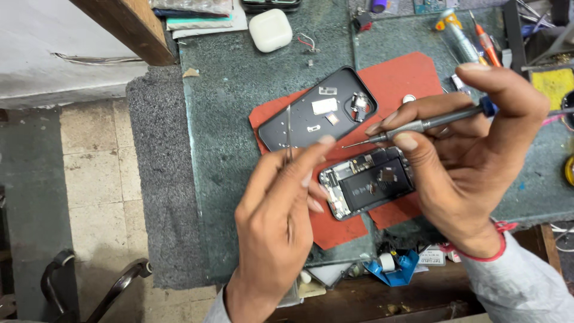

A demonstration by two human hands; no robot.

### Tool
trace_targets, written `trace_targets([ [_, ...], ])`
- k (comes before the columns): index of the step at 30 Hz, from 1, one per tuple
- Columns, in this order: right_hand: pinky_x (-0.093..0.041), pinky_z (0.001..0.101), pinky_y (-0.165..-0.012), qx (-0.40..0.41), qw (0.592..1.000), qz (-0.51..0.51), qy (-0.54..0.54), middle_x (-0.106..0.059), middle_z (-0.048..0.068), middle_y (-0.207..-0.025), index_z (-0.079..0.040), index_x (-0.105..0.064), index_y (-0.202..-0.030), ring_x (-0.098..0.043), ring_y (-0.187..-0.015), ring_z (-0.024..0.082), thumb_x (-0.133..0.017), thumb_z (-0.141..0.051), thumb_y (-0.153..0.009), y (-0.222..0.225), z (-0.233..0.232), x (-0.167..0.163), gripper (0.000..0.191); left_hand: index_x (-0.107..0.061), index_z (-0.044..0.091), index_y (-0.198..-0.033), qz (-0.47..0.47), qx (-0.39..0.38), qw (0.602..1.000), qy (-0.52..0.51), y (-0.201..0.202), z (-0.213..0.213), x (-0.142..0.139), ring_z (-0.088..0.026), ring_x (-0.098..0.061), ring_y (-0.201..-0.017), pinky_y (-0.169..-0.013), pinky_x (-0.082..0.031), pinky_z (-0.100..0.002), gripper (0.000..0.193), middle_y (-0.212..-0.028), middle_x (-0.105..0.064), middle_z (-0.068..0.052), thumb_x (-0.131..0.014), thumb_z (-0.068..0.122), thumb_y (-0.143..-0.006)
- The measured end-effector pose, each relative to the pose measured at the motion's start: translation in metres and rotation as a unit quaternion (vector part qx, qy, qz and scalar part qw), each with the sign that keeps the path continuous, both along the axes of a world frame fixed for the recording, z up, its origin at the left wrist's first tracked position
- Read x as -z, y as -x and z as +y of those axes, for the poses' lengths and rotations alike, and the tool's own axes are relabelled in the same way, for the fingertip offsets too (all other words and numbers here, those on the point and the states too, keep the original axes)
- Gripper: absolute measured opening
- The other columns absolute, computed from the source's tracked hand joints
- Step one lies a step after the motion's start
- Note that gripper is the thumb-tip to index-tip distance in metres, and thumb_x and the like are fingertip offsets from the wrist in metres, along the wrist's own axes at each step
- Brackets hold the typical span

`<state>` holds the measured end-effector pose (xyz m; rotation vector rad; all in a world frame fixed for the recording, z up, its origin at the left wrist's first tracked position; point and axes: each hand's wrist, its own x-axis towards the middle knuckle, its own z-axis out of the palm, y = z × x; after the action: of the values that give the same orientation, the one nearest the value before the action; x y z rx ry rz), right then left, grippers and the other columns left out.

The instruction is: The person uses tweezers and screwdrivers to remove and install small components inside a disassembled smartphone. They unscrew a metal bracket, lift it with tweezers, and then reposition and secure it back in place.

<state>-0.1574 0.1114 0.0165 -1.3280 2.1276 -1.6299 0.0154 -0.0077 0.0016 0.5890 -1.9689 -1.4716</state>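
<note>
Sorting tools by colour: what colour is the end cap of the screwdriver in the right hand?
Blue, on the slim grey metal screwdriver; head view.

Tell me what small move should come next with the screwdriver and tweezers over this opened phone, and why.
Probably lower the screwdriver tip onto the opened phone. The right hand holds it nearly level, its tip hanging above the phone's top edge, touching nothing. The left hand grips the tweezers upright beside it, ready to lift whatever comes loose.

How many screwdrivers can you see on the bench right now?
3: one screwdriver in the right hand, plus a grey one and an orange one lying at the bench's top right. Clutter there may hide more.
</note>
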Motion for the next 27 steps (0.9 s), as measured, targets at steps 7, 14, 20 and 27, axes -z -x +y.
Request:
trace_targets([
  [7,-0.068,0.0314,-0.089,-0.051,0.997,0.025,0.057,-0.063,0.019,-0.110,-0.010,-0.025,-0.142,-0.075,-0.099,0.025,-0.063,0.007,-0.108,-0.018,0.017,0.014,0.054,-0.072,0.007,-0.122,-0.033,-0.034,0.996,0.071,0.008,0.007,0.010,-0.007,-0.067,-0.077,-0.061,-0.059,-0.020,0.034,-0.103,-0.066,-0.002,-0.081,0.007,-0.090],
  [14,-0.064,0.0336,-0.089,-0.082,0.995,0.009,0.064,-0.064,0.020,-0.107,-0.010,-0.024,-0.141,-0.075,-0.100,0.027,-0.061,0.007,-0.105,-0.020,0.019,0.019,0.055,-0.076,0.007,-0.109,-0.045,-0.050,0.992,0.111,0.007,0.007,0.007,-0.008,-0.065,-0.073,-0.059,-0.056,-0.022,0.022,-0.093,-0.065,-0.001,-0.083,0.009,-0.089],
  [20,-0.066,0.0347,-0.088,-0.084,0.994,0.021,0.066,-0.061,0.021,-0.112,-0.008,-0.025,-0.138,-0.075,-0.099,0.028,-0.061,0.009,-0.103,-0.021,0.017,0.021,0.052,-0.076,0.007,-0.106,-0.039,-0.047,0.987,0.152,0.007,0.006,0.007,-0.013,-0.064,-0.080,-0.062,-0.055,-0.026,0.018,-0.094,-0.068,-0.002,-0.082,0.008,-0.089],
  [27,-0.065,0.0353,-0.089,-0.082,0.994,0.021,0.070,-0.059,0.019,-0.109,-0.008,-0.026,-0.138,-0.074,-0.099,0.027,-0.061,0.010,-0.104,-0.020,0.019,0.021,0.052,-0.075,0.006,-0.105,-0.036,-0.047,0.984,0.169,0.007,0.006,0.009,-0.015,-0.064,-0.085,-0.066,-0.055,-0.027,0.017,-0.096,-0.069,-0.003,-0.082,0.007,-0.089],
])
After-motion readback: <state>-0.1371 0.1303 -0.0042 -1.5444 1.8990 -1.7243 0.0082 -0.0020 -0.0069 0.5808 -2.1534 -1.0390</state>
